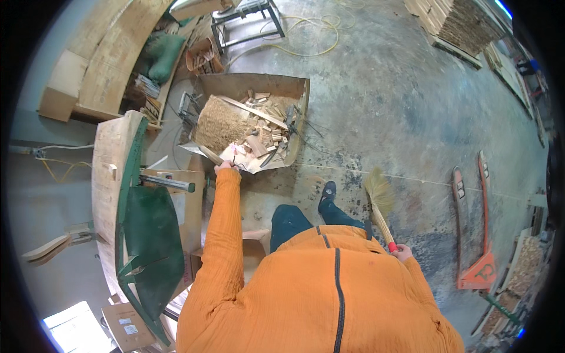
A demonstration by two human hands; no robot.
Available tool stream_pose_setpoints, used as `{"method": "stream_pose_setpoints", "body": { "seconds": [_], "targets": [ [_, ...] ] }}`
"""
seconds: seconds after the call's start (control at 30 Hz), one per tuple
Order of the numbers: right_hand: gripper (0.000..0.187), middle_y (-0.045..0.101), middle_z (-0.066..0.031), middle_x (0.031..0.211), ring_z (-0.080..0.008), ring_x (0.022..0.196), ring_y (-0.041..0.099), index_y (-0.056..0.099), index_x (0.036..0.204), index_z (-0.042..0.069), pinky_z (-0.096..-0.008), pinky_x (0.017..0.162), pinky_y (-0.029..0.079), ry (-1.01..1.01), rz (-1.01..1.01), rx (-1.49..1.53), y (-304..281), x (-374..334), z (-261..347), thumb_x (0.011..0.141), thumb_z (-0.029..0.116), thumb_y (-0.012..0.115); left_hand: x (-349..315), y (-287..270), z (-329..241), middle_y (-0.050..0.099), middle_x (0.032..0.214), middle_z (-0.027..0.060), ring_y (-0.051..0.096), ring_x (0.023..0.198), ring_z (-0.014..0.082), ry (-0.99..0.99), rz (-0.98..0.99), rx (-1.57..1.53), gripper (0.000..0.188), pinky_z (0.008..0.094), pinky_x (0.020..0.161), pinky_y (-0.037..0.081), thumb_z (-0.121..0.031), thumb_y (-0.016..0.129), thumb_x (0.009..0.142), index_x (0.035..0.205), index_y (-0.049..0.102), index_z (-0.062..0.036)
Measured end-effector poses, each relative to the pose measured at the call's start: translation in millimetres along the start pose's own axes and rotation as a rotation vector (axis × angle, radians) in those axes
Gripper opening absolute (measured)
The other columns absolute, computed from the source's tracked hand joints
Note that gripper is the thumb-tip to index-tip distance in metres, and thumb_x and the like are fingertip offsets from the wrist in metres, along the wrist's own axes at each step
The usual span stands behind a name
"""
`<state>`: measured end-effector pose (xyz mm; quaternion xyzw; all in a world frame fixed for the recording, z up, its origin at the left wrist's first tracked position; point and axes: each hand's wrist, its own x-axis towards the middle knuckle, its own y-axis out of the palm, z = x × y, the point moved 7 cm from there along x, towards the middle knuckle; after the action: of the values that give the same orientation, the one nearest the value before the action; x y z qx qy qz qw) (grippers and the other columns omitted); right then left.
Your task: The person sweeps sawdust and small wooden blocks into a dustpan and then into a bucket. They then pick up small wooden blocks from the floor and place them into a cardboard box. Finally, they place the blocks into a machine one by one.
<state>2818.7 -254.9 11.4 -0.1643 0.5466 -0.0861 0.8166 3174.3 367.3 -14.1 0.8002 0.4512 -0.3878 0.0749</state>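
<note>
My right hand [402,253] is closed round the red end of a short straw broom's handle. The broom [378,191] hangs at my right side, its yellowish bristles fanned out away from me. My left arm reaches forward to the near edge of a large open bin [253,82]. There my left hand [227,167] is closed on a pale piece of wood [210,155], which slants away to the left over the rim. Sawdust [220,123] and several wood offcuts [275,136] fill the bin, with a long wooden strip [253,113] lying across them.
A workbench with a green side panel [150,229] stands close on my left. Beyond the bin are a bucket of scraps [203,56], a dark metal frame [247,26] and a yellow hose [318,47]. An orange pallet jack [478,272] sits on the concrete to the right.
</note>
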Motion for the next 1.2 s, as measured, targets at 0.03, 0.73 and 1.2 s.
{"method": "stream_pose_setpoints", "body": {
  "seconds": [0.03,0.73,1.2],
  "targets": [
    [0.053,0.059,-0.0128,0.072,-0.0187,0.041,0.054,0.046,0.116,-0.004,-0.0318,0.036,0.045,0.035,-0.025,-0.018,-9,3,14,0.065,0.000,0.062,13,11,-1,0.057,0.090,0.0190,0.057,0.058,0.0243,0.035,-0.023,0.108,0.074,0.0397,0.055,0.047,0.005,0.051,0.068,0.135,0.024,-0.0126],
    [0.049,0.054,-0.0073,0.063,-0.0145,0.044,0.051,0.044,0.119,0.004,-0.0281,0.037,0.042,-0.051,-0.155,0.195,99,9,255,0.073,0.005,0.060,113,74,-107,0.045,0.098,0.0122,0.056,0.076,0.0340,0.677,-0.265,1.181,0.075,0.0460,0.063,0.044,-0.008,0.055,0.070,0.134,0.021,-0.0302],
    [0.052,0.056,-0.0084,0.066,-0.0146,0.049,0.054,0.043,0.122,0.010,-0.0285,0.041,0.042,-0.499,-0.030,-0.090,64,86,392,0.073,0.010,0.059,20,42,31,0.048,0.064,0.0099,0.050,0.057,0.0194,-0.537,0.441,-0.616,0.019,0.0314,0.056,0.046,0.000,0.053,0.067,0.082,0.042,-0.0042]
  ]
}}
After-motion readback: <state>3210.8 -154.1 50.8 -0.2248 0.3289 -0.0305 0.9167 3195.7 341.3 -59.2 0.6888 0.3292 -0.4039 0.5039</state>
